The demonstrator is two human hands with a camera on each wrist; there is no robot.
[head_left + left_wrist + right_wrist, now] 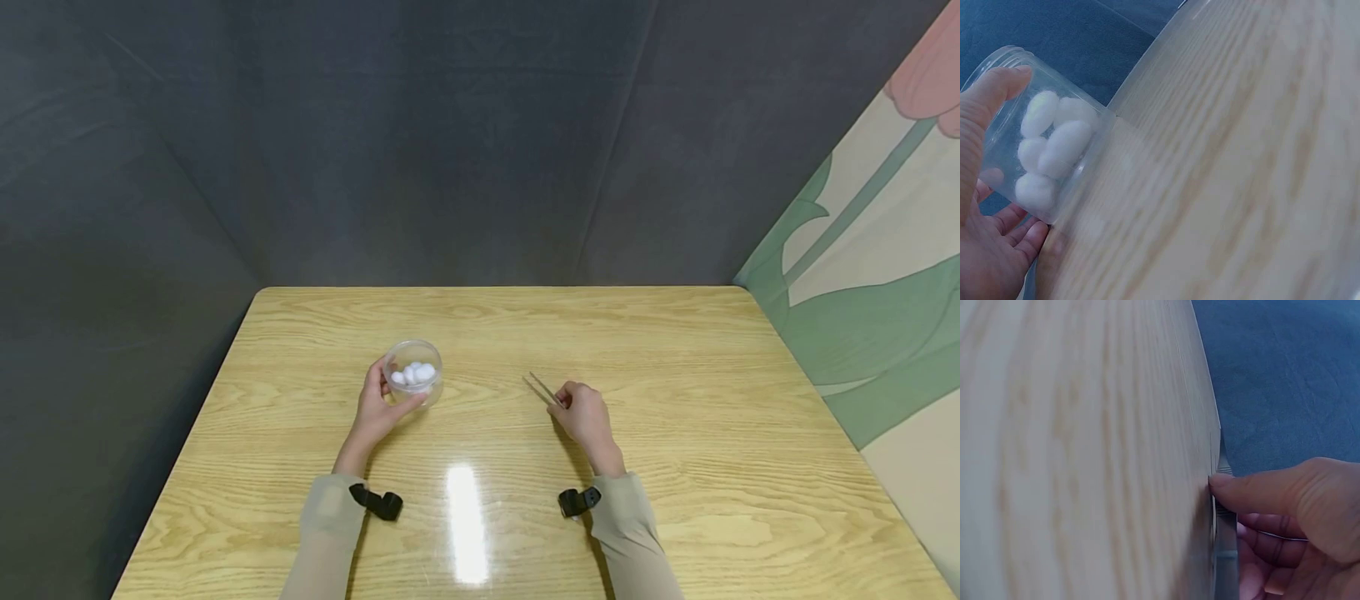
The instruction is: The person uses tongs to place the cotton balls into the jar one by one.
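Observation:
A clear round plastic jar [432,395] with several white cotton balls [417,372] inside stands left of the table's middle, its top uncovered. My left hand [377,410] grips it, thumb on the near side and fingers round the far left side. In the left wrist view the thumb lies near the rim, and the cotton balls [1063,147] show through the wall. To the right, my right hand [587,417] pinches a pair of metal tweezers [538,389], whose parted tips point away and leftward. The right wrist view shows the thumb on their ridged grip [1225,506].
The wooden table [712,400] has a bright light reflection in front, between the forearms. A dark cloth [465,150] hangs behind and at the left; a flower-patterned cloth [877,325] is at the right. Black straps with small devices [384,505] sit on both wrists.

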